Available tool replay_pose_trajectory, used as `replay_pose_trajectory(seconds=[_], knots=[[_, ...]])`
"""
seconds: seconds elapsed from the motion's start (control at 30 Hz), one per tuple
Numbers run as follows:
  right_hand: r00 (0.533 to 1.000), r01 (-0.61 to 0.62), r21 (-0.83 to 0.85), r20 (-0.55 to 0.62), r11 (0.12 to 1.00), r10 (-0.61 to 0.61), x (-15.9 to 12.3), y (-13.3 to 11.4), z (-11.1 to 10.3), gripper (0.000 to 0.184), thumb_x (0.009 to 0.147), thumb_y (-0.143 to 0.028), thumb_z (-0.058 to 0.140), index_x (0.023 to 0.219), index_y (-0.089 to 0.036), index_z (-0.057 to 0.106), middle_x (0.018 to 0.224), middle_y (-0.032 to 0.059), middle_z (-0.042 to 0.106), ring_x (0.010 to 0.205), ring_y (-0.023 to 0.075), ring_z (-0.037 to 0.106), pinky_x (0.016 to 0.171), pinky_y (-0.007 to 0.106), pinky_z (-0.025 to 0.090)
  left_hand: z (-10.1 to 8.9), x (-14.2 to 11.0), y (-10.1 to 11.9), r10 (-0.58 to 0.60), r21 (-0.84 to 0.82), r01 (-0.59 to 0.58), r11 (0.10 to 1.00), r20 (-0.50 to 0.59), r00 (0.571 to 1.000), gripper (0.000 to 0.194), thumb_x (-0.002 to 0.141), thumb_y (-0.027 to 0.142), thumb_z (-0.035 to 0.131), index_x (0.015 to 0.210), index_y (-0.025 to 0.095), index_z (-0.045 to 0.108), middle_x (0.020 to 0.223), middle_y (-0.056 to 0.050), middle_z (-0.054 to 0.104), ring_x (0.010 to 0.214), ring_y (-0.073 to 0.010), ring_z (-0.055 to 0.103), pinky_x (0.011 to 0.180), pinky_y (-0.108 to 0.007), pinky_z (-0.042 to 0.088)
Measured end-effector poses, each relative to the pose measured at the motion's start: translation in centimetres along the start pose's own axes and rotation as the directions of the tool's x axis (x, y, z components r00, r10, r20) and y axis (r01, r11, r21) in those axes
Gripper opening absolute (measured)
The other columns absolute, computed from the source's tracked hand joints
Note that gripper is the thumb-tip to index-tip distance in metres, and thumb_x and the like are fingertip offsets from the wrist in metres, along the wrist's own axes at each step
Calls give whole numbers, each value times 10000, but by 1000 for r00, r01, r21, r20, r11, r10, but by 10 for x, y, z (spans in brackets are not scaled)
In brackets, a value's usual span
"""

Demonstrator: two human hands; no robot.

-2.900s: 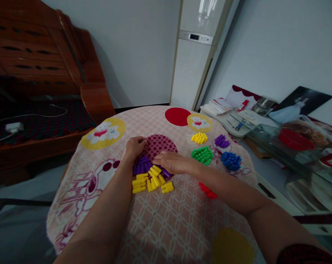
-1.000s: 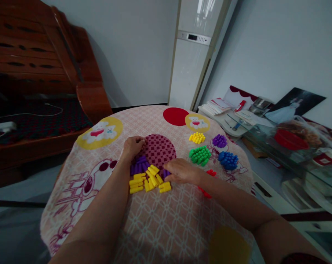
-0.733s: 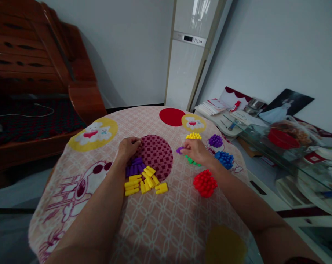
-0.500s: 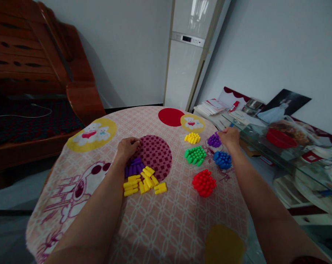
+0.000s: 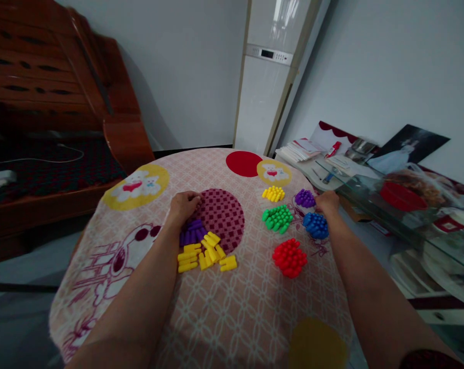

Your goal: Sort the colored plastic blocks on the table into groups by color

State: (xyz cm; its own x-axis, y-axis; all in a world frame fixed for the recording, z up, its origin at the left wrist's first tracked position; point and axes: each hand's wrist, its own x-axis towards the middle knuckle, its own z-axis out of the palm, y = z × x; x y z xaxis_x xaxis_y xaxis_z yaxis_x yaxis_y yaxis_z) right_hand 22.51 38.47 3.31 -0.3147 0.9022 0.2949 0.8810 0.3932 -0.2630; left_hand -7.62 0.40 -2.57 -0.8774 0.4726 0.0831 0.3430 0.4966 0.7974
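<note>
My left hand (image 5: 184, 207) rests on the cloth at the edge of the maroon checked circle, its fingers curled together; whatever they may hold is hidden. Just below it lie small purple plastic pegs (image 5: 193, 233), partly behind my forearm, and several loose yellow pegs (image 5: 210, 248). On the far right, my right hand (image 5: 327, 201) is closed beside an upright purple peg cluster (image 5: 305, 198), with a small gap between; its fingertips are unclear. Nearby stand a blue cluster (image 5: 315, 225), a green cluster (image 5: 278, 219), a yellow cluster (image 5: 273, 193) and a red cluster (image 5: 289, 258).
The round table wears a patterned pink tablecloth (image 5: 224, 312). Along its right side runs a glass shelf (image 5: 364, 205) with a red bowl (image 5: 403, 196), papers and bags. A wooden bench (image 5: 126, 146) is at left, and a tall white cabinet unit (image 5: 264, 97) stands behind.
My right hand has drawn slightly away from the purple cluster, which it was touching. The whole view has shifted a little; my left hand stays near the purple pegs.
</note>
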Motion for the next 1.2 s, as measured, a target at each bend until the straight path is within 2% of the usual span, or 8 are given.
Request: replay_pose_trajectory(seconds=[0.17,0.3,0.4,0.53,0.83,1.03,1.13,1.2], knots=[[988,135,-81,-62,988,-140,-23,-36,-28,334,909,-247,501,965,-46,763,935,287,703,854,314,653,705,394,402,1,-1,3,-1,-1,1,1000,-19,1000,191,767,190,587,809,181,773,666,-34,725,606,-162,643,637,-240,469],[893,446,0,-70,895,-445,-59,-95,-43,271,906,-261,516,917,-127,751,890,166,730,794,232,621,703,327,383,1,-1,2,-64,-230,63,971,0,998,161,762,167,590,785,157,749,654,-28,707,550,-135,609,596,-232,476],[716,688,157,18,709,-698,-104,-145,-48,231,908,-259,534,841,-158,732,813,91,721,754,196,613,696,289,381,-2,-2,-1,-130,-519,127,845,31,991,153,769,154,580,813,130,724,656,-26,692,520,-104,586,578,-217,488],[376,855,303,201,422,-905,-168,-199,-45,209,944,-276,552,874,-160,710,880,86,718,802,183,616,730,281,390,-8,-4,-1,-197,-740,159,654,37,980,132,768,118,583,836,103,695,671,-32,682,507,-76,579,556,-194,492],[-205,922,372,240,-105,-949,-239,-260,3,239,928,-87,503,1084,-177,660,1081,98,658,1011,238,552,839,349,422,-18,-5,3,-214,-814,201,545,96,972,131,786,99,589,870,81,687,677,-44,676,506,-79,582,524,-192,498],[-243,924,348,208,-161,-947,-250,-270,8,179,912,-91,519,978,-184,658,984,77,670,951,213,562,855,332,408,-18,-4,5,-235,-790,218,572,97,967,126,774,95,595,864,82,683,666,-41,667,497,-77,571,516,-190,490],[-131,912,406,174,-50,-976,-245,-265,-4,191,880,-93,528,987,-190,653,975,61,680,902,200,589,777,302,423,-18,-2,4,-229,-781,224,583,107,968,129,764,97,607,870,90,679,687,-40,672,506,-76,577,512,-185,487],[24,879,469,135,85,-991,-231,-255,-15,200,868,-108,536,1005,-195,653,1006,57,691,917,194,607,765,290,432,-17,-1,2,-237,-782,231,579,109,965,129,759,103,603,865,95,675,686,-38,671,497,-79,575,500,-186,482]])
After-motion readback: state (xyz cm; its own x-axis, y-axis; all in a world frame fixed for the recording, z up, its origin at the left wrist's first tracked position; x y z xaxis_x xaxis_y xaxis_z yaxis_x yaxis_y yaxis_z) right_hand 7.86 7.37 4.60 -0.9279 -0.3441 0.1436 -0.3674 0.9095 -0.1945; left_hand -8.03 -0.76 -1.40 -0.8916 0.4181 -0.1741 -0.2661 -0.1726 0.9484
